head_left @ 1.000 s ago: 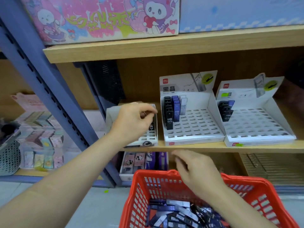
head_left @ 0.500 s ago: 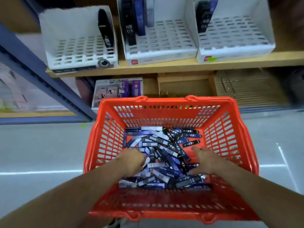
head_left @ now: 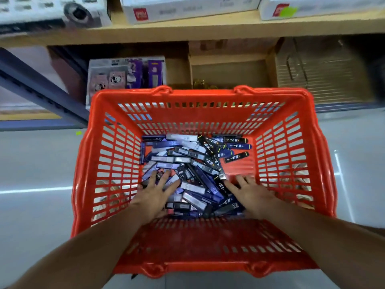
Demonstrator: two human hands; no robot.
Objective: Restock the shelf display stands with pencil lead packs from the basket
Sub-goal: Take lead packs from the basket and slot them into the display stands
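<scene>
Left hand (head_left: pixel 155 193), right hand (head_left: pixel 251 195): both down from shelf into red slatted plastic basket (head_left: pixel 200 94), fingers now splayed flat on loose blue-and-black pencil lead packs (head_left: pixel 193 163), gripping nothing. Next pickup likely starting; white cardboard display stands (head_left: pixel 187 9) above.

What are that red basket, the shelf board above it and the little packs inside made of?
The red basket looks like moulded plastic: glossy, with slotted walls. The shelf board is wood or wood-look laminate, matt tan; which is unclear. The packs are probably hard plastic cases, smooth and slightly shiny, with printed labels.
</scene>
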